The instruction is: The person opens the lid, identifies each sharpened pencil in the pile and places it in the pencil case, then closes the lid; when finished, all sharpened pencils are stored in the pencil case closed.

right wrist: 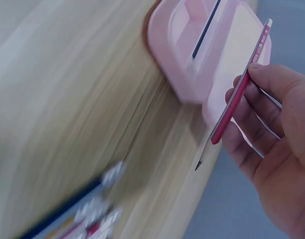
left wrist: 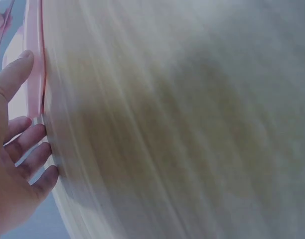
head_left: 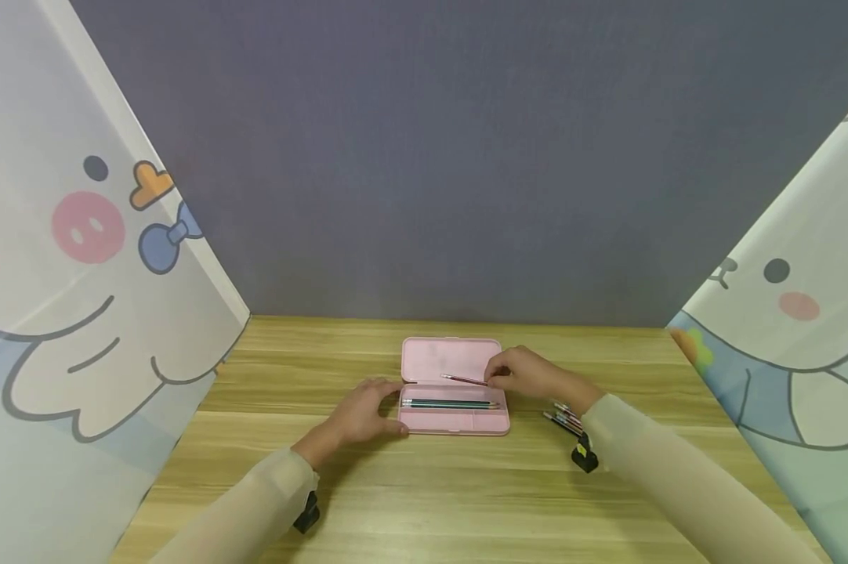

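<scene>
A pink pencil case (head_left: pixel 434 422) lies on the table with its lid (head_left: pixel 452 357) laid back behind it. Dark green pencils (head_left: pixel 447 404) are in its long rear compartment. My left hand (head_left: pixel 363 411) is at the case's left end; the thumb (left wrist: pixel 18 72) touches its side and the other fingers are lightly bent near the corner. Over the case, close to the lid, my right hand (head_left: pixel 526 372) pinches a red pencil (right wrist: pixel 237 97) between thumb and fingers. In the right wrist view, its eraser end points up and its sharpened tip down.
Several pencils (head_left: pixel 563 417) lie in a loose bunch on the wooden table (head_left: pixel 438 493), right of the case and beside my right wrist. A grey panel (head_left: pixel 424 172) rises behind the table. Cartoon-printed panels (head_left: pixel 124 329) stand at both sides.
</scene>
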`<state>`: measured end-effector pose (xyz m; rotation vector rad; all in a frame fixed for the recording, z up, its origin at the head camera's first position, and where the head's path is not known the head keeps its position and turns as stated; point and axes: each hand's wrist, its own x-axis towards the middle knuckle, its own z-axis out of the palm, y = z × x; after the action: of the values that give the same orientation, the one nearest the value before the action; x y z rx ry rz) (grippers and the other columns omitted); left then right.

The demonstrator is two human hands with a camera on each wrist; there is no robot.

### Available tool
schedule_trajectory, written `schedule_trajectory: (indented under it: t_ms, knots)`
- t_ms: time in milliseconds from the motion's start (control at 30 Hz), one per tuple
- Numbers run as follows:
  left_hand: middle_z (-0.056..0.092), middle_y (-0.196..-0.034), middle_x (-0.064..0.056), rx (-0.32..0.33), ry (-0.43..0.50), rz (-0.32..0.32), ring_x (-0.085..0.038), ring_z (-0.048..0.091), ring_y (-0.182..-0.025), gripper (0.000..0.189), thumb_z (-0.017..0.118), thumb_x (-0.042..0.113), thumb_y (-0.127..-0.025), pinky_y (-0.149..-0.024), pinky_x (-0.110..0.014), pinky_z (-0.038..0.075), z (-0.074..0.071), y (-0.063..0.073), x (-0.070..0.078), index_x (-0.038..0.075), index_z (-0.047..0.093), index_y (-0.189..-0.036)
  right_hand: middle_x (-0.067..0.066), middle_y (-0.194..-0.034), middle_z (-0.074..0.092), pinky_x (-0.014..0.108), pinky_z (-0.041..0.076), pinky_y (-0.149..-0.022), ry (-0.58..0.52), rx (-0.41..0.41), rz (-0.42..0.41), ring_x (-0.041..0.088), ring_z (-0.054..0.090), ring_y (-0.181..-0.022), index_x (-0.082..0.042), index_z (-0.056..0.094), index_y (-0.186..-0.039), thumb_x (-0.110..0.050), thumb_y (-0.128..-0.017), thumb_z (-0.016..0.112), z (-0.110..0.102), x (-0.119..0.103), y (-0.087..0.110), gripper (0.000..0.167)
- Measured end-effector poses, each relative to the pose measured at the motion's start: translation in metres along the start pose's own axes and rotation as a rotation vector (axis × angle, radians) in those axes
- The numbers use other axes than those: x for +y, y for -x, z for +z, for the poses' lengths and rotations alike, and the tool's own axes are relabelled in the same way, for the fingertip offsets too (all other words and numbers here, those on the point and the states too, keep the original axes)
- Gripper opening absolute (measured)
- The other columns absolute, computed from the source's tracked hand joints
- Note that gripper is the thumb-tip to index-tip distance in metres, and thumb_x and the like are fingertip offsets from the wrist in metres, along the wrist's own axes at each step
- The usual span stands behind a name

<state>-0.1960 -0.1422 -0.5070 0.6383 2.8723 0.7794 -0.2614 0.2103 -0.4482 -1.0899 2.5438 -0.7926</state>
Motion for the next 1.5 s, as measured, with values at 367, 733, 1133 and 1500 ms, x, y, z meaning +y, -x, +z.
schedule_trajectory:
  t_ms: [367, 733, 1133, 1500]
  knots:
    - [0.062, -0.143, -0.011, 0.006, 0.007, -0.026, -0.038, 0.052, -0.137, 0.086, 0.088, 0.05, -0.076, -0.116, -0.055, 0.04, 0.002, 0.001, 0.001, 0.013, 0.057, -0.146, -0.008, -0.083, 0.072, 0.022, 0.051, -0.067, 0.035, -0.072, -0.021, 0.002, 0.055, -0.068, -0.013, 0.079, -0.094, -0.011, -0.098, 0.069, 0.03, -0.02, -0.041, 0.011]
    - [0.06, -0.145, -0.013, -0.001, 0.026, -0.057, -0.041, 0.045, -0.143, 0.084, 0.088, 0.047, -0.077, -0.118, -0.058, 0.037, 0.001, 0.002, 0.004, 0.012, 0.057, -0.147, -0.012, -0.079, 0.072, 0.022, 0.051, -0.068, 0.126, -0.102, -0.025, 0.001, 0.055, -0.069, -0.018, 0.08, -0.086, -0.01, -0.094, 0.073, 0.046, -0.031, -0.056, 0.013]
    - [0.059, -0.147, -0.014, -0.002, 0.025, -0.057, -0.041, 0.045, -0.143, 0.083, 0.088, 0.047, -0.077, -0.118, -0.057, 0.037, 0.001, 0.002, 0.004, 0.013, 0.057, -0.147, -0.015, -0.077, 0.072, 0.025, 0.052, -0.072, 0.181, -0.039, 0.011, 0.001, 0.06, -0.072, -0.021, 0.08, -0.082, -0.013, -0.088, 0.08, 0.052, -0.032, -0.059, 0.011]
    - [0.059, -0.147, -0.013, -0.002, 0.02, -0.055, -0.041, 0.046, -0.142, 0.085, 0.088, 0.046, -0.077, -0.119, -0.058, 0.035, 0.001, 0.002, 0.004, 0.012, 0.056, -0.148, -0.011, -0.085, 0.075, 0.025, 0.056, -0.074, 0.047, -0.044, 0.045, 0.002, 0.065, -0.077, -0.014, 0.081, -0.092, -0.014, -0.091, 0.079, 0.038, -0.027, -0.048, 0.003]
